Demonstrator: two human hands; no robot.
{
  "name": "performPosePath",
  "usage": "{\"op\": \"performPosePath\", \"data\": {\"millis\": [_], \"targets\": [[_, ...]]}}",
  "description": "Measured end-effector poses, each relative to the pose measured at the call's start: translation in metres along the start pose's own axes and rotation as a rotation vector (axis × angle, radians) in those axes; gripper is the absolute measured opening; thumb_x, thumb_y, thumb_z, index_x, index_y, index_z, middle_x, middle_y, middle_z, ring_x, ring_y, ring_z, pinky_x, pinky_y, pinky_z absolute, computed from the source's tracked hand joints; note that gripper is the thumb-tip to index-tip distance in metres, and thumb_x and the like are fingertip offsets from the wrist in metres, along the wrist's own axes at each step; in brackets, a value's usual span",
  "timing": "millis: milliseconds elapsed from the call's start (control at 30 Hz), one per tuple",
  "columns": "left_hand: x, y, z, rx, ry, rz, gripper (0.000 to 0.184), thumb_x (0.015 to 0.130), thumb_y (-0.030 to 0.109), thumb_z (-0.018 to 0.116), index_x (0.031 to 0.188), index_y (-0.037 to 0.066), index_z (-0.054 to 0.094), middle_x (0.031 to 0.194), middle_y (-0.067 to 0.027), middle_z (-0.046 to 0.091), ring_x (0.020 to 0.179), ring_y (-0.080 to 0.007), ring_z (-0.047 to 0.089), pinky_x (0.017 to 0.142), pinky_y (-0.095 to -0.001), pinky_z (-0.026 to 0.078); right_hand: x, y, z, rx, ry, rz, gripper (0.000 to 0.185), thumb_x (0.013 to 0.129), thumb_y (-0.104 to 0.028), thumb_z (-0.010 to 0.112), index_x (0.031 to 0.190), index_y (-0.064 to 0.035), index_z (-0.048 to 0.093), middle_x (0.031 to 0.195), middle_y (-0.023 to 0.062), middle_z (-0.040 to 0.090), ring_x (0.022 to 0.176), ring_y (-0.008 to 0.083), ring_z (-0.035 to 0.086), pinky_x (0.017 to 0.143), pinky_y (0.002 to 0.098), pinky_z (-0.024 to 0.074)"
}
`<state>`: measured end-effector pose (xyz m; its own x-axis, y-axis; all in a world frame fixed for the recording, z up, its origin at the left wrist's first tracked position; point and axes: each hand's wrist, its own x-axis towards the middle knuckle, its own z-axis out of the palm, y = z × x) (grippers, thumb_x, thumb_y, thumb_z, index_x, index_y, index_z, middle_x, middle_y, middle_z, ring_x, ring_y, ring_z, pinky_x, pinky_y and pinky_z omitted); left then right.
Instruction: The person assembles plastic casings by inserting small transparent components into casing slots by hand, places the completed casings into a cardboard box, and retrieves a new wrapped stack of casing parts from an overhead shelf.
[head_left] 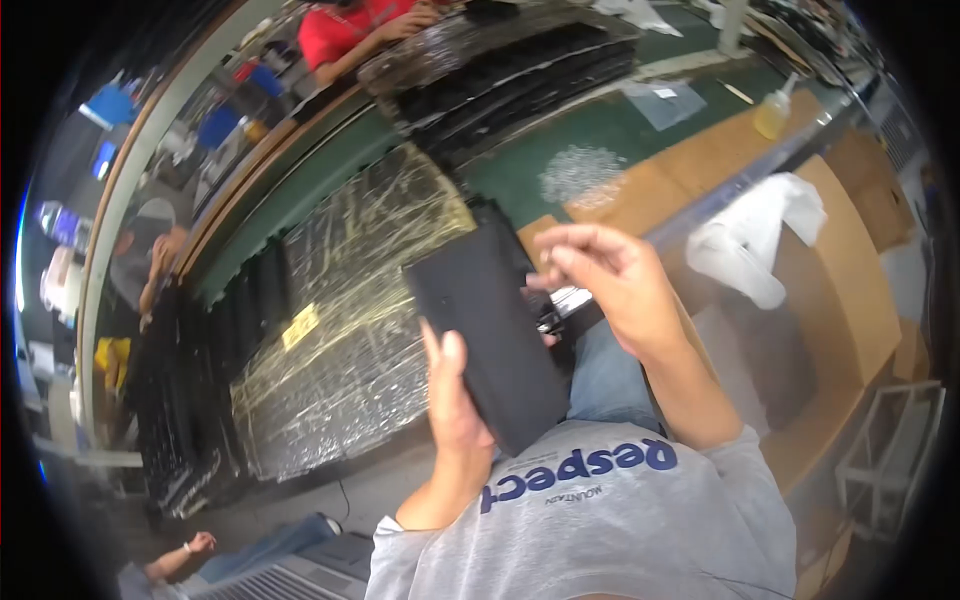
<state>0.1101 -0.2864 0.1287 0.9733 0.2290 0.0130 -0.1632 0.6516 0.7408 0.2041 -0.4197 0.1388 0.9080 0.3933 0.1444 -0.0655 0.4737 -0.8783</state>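
A black, flat rectangular case [490,335] is tilted in front of the grey shirt. My left hand [457,395] holds it along its lower left side, thumb on the face and fingers behind. Beside the case's right edge, my right hand [600,265] is raised with thumb and fingers drawn together; whatever is between the fingertips is too small to make out. Just below that hand, a dark and shiny metal part [547,318] is partly hidden behind the case.
Left of the case lies a large plastic-wrapped stack [350,310]. Small clear pieces [582,177] lie on the green bench, near brown cardboard [655,185] and a yellow-liquid bottle [772,115]. A white cloth [755,240] is at right. A person in red [345,38] works across the bench.
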Motion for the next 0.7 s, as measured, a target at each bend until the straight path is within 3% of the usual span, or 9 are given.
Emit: {"op": "performPosePath", "data": {"millis": [200, 300, 467, 567, 700], "targets": [[-0.01, 0.0, 0.006, 0.227, 0.005, 0.012, 0.053, 0.095, 0.044, 0.024, 0.13, 0.005, 0.03, 0.122, -0.0175, 0.046, 0.105, -0.0285, 0.054, 0.086, -0.0354, 0.049, -0.013, -0.011, 0.037, -0.075, -0.108, 0.077, 0.014, 0.082, -0.001, 0.06, 0.096, 0.0031, 0.061, 0.081, 0.0048, 0.059, 0.072, 0.0091, 0.06, 0.066, 0.0189, 0.0503], [-0.009, -0.003, -0.002, 0.255, -0.025, 0.063, 0.052, 0.096, 0.044, 0.022, 0.132, 0.007, 0.028, 0.124, -0.0152, 0.044, 0.112, -0.0243, 0.048, 0.093, -0.034, 0.043, -0.013, -0.006, 0.044, -0.153, -0.111, -0.092, 0.01, 0.079, 0.001, 0.062, 0.09, 0.0015, 0.064, 0.081, 0.0029, 0.059, 0.071, 0.0077, 0.06, 0.062, 0.0171, 0.0494], [-0.009, -0.003, -0.002, 0.357, -0.063, 0.13, 0.053, 0.096, 0.042, 0.025, 0.135, 0.006, 0.022, 0.127, -0.0146, 0.041, 0.116, -0.023, 0.044, 0.097, -0.0345, 0.038, -0.017, -0.01, 0.045, -0.247, -0.11, -0.093, 0.011, 0.078, 0.006, 0.06, 0.089, 0.0042, 0.063, 0.085, 0.006, 0.056, 0.071, 0.0097, 0.058, 0.061, 0.0208, 0.0516], [-0.01, 0.0, 0.001, 0.627, -0.056, 0.206, 0.054, 0.096, 0.04, 0.027, 0.136, 0.006, 0.018, 0.13, -0.0147, 0.037, 0.119, -0.0221, 0.04, 0.1, -0.0342, 0.033, -0.02, -0.012, 0.044, -0.539, -0.116, -0.228, 0.01, 0.078, 0.005, 0.062, 0.088, 0.0045, 0.063, 0.084, 0.0059, 0.055, 0.07, 0.009, 0.058, 0.06, 0.0211, 0.0517], [-0.01, 0.0, -0.006, 0.757, -0.098, 0.305, 0.055, 0.095, 0.04, 0.03, 0.136, 0.005, 0.017, 0.13, -0.0146, 0.035, 0.12, -0.0218, 0.038, 0.101, -0.0341, 0.031, -0.022, -0.013, 0.049, -0.451, -0.102, -0.147, 0.013, 0.076, 0.005, 0.064, 0.089, 0.0033, 0.063, 0.082, 0.0055, 0.055, 0.068, 0.0085, 0.057, 0.057, 0.0189, 0.0495]]}}
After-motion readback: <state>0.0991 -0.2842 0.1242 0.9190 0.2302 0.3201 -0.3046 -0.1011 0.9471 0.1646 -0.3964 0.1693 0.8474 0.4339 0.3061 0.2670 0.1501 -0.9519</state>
